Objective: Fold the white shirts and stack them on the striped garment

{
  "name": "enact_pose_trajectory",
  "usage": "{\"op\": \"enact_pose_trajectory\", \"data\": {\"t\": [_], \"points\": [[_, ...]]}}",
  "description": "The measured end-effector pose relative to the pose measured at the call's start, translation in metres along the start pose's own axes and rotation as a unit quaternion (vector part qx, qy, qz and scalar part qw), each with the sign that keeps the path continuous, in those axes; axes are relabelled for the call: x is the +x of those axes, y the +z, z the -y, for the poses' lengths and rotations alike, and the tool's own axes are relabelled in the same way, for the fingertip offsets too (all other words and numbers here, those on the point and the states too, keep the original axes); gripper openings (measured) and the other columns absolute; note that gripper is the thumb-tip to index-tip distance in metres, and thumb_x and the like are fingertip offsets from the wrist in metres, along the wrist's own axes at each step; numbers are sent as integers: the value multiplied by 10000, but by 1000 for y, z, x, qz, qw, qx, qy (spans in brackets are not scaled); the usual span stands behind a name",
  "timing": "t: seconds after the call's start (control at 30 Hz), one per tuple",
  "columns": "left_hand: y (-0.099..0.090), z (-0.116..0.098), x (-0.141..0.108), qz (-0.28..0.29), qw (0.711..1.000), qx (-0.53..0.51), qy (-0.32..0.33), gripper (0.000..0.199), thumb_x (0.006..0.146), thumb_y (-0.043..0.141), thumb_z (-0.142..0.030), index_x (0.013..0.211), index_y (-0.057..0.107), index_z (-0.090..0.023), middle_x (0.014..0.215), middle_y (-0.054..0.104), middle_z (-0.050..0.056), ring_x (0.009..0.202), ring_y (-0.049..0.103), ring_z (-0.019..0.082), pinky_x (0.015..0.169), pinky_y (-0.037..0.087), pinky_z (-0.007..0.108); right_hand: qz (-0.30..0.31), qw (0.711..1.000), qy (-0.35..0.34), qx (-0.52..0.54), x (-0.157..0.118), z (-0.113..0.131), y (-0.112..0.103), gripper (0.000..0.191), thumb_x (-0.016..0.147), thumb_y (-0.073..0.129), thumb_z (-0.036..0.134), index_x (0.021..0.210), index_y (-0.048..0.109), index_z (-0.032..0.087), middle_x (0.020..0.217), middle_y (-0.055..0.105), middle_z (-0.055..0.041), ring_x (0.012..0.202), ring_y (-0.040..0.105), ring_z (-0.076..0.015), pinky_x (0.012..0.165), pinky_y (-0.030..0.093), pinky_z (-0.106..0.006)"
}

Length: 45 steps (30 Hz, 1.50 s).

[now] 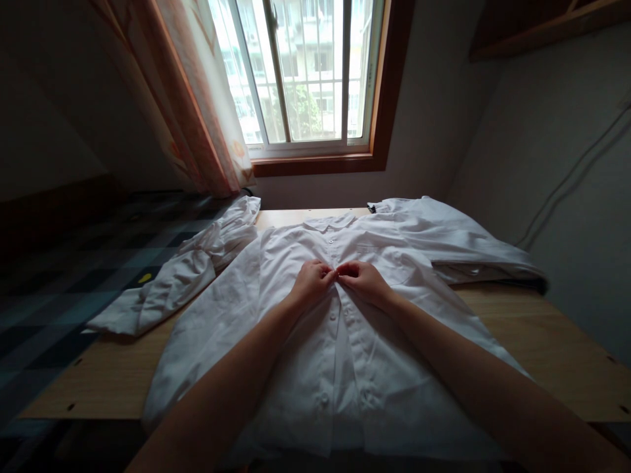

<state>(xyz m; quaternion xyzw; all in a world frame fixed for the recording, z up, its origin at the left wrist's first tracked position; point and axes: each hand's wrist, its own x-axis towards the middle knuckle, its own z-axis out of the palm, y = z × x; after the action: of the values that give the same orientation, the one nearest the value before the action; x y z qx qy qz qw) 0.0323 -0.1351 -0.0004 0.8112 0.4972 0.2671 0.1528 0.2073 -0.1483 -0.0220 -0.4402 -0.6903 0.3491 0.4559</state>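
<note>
A white button-up shirt lies spread front side up, its collar pointing toward the window. At the middle of its front, my left hand pinches one edge of the opening. My right hand pinches the facing edge, and the fingertips of both hands meet there. Whatever small part sits between the fingertips is hidden. Above the hands, near the collar, a button shows with the front closed around it. Below them the two front edges lie apart, with buttons along them.
Under the shirt is a wooden board. Another white garment lies crumpled at the left, partly over a dark checked cloth. More white cloth is at the right. A window and curtain stand behind.
</note>
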Motion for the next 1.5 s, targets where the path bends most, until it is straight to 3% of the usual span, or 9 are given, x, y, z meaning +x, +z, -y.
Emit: {"op": "enact_pose_trajectory", "data": {"t": [0.2,0.53,0.87,1.5], "points": [[2,-8,-6,-15,996,86,-2,273,904,571,-301,764,774,-186,811,669,79,833,594,218,810,428,317,9,1000,12,8,2,-3,0,138,732,687,162,835,771,196,843,776,-34,791,709,-197,761,537,-298],[5,-10,-5,-15,994,106,-26,263,896,553,-269,784,773,-179,848,676,84,856,601,222,820,438,318,3,1000,20,8,2,-3,3,143,771,661,149,870,757,186,888,773,-54,828,711,-199,809,546,-318],[4,-6,-1,-2,996,76,-39,245,887,576,-272,839,788,-159,860,700,80,848,613,208,808,447,302,1,1000,-1,-21,0,-1,3,148,807,645,151,919,742,153,912,769,-72,832,702,-189,791,533,-297],[5,3,4,-38,998,3,-42,162,815,617,-207,702,725,-166,739,681,31,799,611,180,782,448,279,-17,995,-25,-92,-4,5,2,224,792,579,115,972,697,176,856,722,-36,773,662,-161,742,520,-280]]}}
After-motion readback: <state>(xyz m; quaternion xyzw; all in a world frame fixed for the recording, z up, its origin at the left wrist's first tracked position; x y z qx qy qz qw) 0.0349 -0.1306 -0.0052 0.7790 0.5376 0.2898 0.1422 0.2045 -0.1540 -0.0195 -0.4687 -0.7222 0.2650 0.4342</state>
